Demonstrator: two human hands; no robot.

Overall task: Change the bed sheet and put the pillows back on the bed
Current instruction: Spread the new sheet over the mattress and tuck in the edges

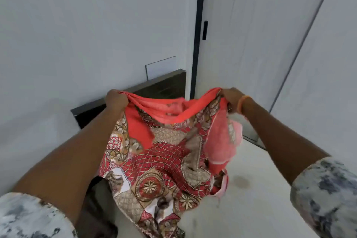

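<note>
Ahead of me: white wall [77, 25], white door [251, 35] with black handle [205, 30], dark frame [198, 35], pale floor [251, 189] bearing a faint stain [240, 180].

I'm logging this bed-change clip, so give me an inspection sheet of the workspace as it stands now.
Surface: pale floor with a faint dark stain.
Job's things: red patterned sheet, bunched, hanging from both hands; pillows not seen.
Clutter: nothing seen.
Grippers: left hand and right hand each grip the sheet's plain red edge, held apart.
Cables: nothing seen.
Surroundings: dark headboard against white wall; white door, black handle.
</note>
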